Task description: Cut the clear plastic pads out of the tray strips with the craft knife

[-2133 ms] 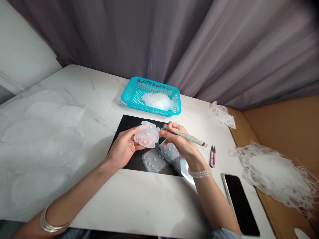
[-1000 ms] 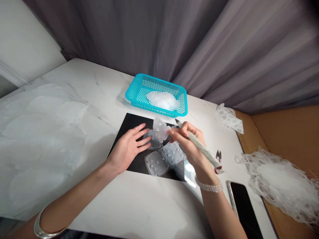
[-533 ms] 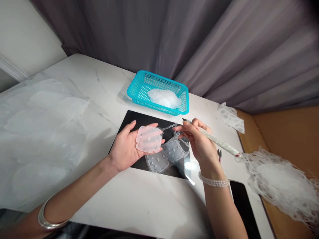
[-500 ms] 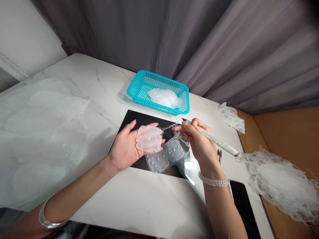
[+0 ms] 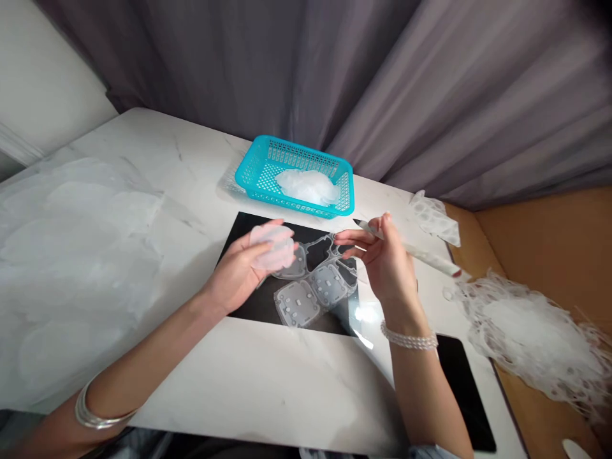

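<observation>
My left hand (image 5: 239, 271) holds a thin, frosted, rounded plastic piece (image 5: 277, 247), its thumb bent over the face. In my right hand (image 5: 387, 261) a slim pen-shaped tool (image 5: 430, 260) rests between thumb and fingers; it has a dark pointed tip and a pale wrapped handle with a reddish end. The other right fingers stretch toward the left hand without touching it. Below both hands, a clear plastic sheet with moulded rounded shapes (image 5: 297, 303) lies on a black mat (image 5: 248, 303). My left fingers partly cover one shape.
Beyond the mat stands a blue basket (image 5: 243, 175) with frosted pieces inside. A large translucent heap (image 5: 81, 268) covers the table's left side. At right are a cut-out sheet (image 5: 435, 218), a tangle of plastic scraps (image 5: 530, 338), cardboard (image 5: 540, 248) and a black phone-like slab (image 5: 466, 395).
My left hand has turned and its thumb has closed over the plastic piece, which had lain on the open palm. My right thumb has lifted, with the tool still in hand. The view has shifted slightly.
</observation>
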`<action>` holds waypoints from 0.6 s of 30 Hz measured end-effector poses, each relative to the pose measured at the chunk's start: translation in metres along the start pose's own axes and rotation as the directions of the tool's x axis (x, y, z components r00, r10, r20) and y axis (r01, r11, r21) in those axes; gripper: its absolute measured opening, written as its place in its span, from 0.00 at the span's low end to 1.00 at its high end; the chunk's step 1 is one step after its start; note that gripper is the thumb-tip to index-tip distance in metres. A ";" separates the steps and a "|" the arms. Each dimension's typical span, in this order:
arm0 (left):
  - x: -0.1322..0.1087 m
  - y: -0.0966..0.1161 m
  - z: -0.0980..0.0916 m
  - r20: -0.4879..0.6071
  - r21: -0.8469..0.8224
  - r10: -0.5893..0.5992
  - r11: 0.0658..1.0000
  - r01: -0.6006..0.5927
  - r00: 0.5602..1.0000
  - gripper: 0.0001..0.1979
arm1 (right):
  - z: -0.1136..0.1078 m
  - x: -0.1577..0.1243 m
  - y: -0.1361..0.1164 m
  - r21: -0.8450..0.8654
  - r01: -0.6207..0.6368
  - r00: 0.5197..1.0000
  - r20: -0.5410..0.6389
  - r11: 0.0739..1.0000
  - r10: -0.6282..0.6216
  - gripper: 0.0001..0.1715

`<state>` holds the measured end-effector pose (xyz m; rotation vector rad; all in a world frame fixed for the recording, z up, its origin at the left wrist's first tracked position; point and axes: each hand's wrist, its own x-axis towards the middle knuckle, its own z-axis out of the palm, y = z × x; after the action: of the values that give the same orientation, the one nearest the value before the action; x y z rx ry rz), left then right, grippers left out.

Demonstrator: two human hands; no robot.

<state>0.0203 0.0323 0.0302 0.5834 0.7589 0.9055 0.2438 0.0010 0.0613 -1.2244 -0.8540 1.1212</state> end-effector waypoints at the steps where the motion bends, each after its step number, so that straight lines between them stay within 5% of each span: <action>1: 0.008 0.004 0.000 -0.017 0.077 0.116 0.990 -0.115 0.993 0.23 | -0.004 -0.001 -0.003 0.015 0.004 1.000 -0.002 1.000 -0.004 0.23; 3: 0.035 0.017 0.001 0.001 0.272 0.382 0.889 -0.368 0.924 0.21 | -0.011 -0.003 -0.009 0.023 0.016 1.000 -0.024 1.000 -0.015 0.26; 6: 0.091 0.043 0.004 0.245 0.592 0.628 0.506 -0.627 0.739 0.21 | -0.020 -0.010 -0.011 0.009 0.051 0.991 -0.123 0.999 -0.050 0.30; 7: 0.109 0.050 0.006 0.341 0.668 0.595 0.391 -0.633 0.728 0.24 | -0.023 -0.013 -0.010 0.008 0.060 0.986 -0.156 0.998 -0.058 0.29; 10: 0.138 0.053 0.010 0.482 0.833 0.391 0.074 -0.548 0.784 0.36 | -0.031 -0.025 0.001 -0.018 0.072 0.973 -0.217 0.997 -0.075 0.25; 12: 0.127 0.039 0.011 0.567 0.815 0.322 -0.090 -0.572 0.758 0.40 | -0.037 -0.037 0.013 -0.101 0.071 0.971 -0.222 0.992 -0.092 0.20; 14: 0.096 0.016 0.007 0.677 0.733 0.294 -0.180 -0.656 0.675 0.36 | -0.042 -0.050 0.027 -0.233 0.045 0.973 -0.210 0.971 -0.095 0.19; 16: 0.057 -0.010 -0.002 0.751 0.660 0.179 -0.143 -0.738 0.636 0.28 | -0.042 -0.065 0.041 -0.347 -0.008 0.981 -0.184 0.938 -0.060 0.19; 18: 0.022 -0.032 -0.012 0.794 0.603 -0.064 -0.042 -0.796 0.605 0.24 | -0.038 -0.078 0.053 -0.426 -0.033 0.990 -0.141 0.904 -0.030 0.18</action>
<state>0.0346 0.0367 -0.0081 2.4714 0.4009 0.4623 0.2491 -0.0858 0.0086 -1.6475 -1.0206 0.8538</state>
